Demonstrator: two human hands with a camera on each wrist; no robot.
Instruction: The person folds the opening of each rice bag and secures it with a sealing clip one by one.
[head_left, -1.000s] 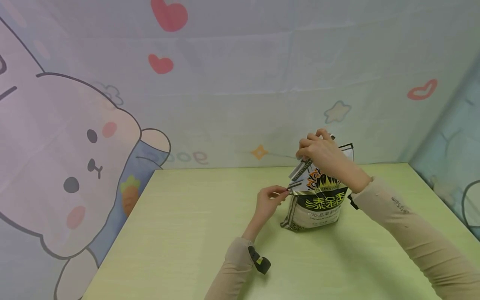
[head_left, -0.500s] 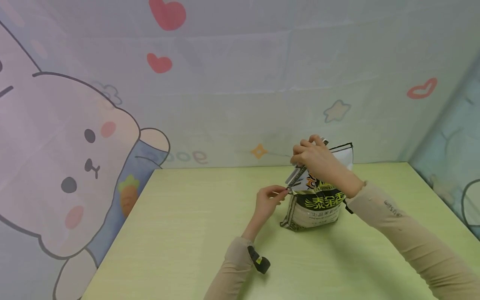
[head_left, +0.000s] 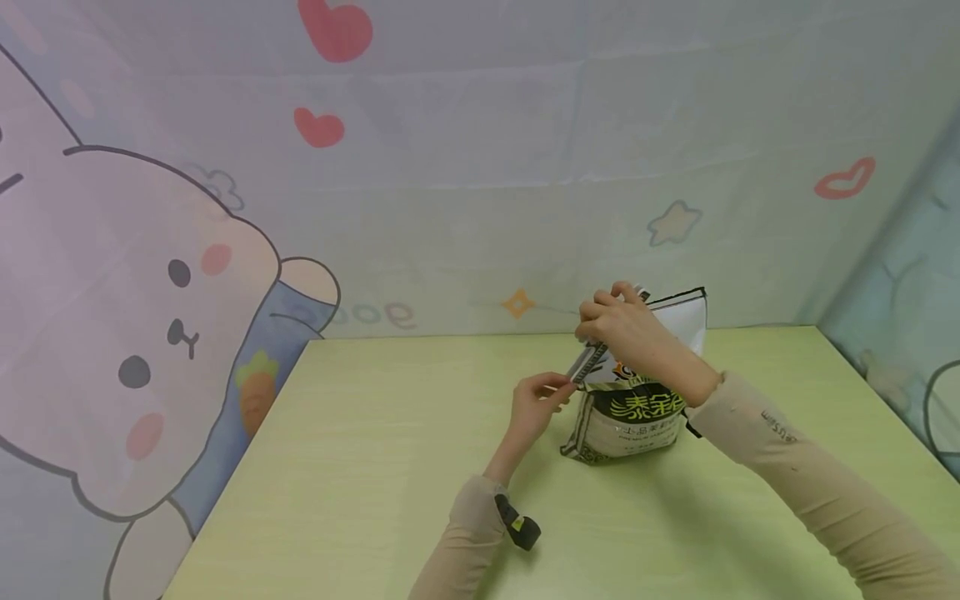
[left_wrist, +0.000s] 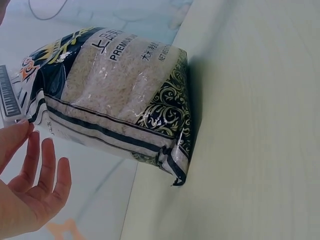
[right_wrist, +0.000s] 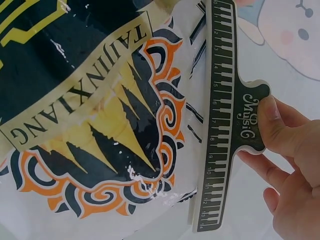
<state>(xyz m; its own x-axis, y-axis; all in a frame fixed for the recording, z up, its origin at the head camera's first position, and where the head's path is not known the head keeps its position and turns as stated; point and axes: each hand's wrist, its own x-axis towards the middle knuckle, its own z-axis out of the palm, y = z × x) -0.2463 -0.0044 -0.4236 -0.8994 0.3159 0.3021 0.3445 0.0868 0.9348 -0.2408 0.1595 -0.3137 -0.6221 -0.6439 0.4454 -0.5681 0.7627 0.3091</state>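
A bag of rice (head_left: 637, 412) with black, gold and orange print stands on the pale green table (head_left: 360, 467). My right hand (head_left: 611, 325) grips the tab of a long clip (head_left: 588, 362) printed with piano keys, which lies slanted along the bag's top edge. In the right wrist view the thumb (right_wrist: 272, 125) presses the tab marked "Music" on the clip (right_wrist: 217, 130), next to the bag's print (right_wrist: 90, 115). My left hand (head_left: 551, 392) pinches the bag's top left corner at the clip's lower end. The left wrist view shows the bag (left_wrist: 120, 85), the clip's end (left_wrist: 9, 95) and three straight fingers (left_wrist: 47, 170).
A cloth backdrop (head_left: 187, 275) with a cartoon rabbit, hearts and stars hangs behind and to the left of the table. A black strap (head_left: 519, 522) sits at my left wrist. The table's back edge runs just behind the bag.
My right hand has moved the clip left and down along the bag's top, toward my left hand. The left hand has stayed at the bag's corner.
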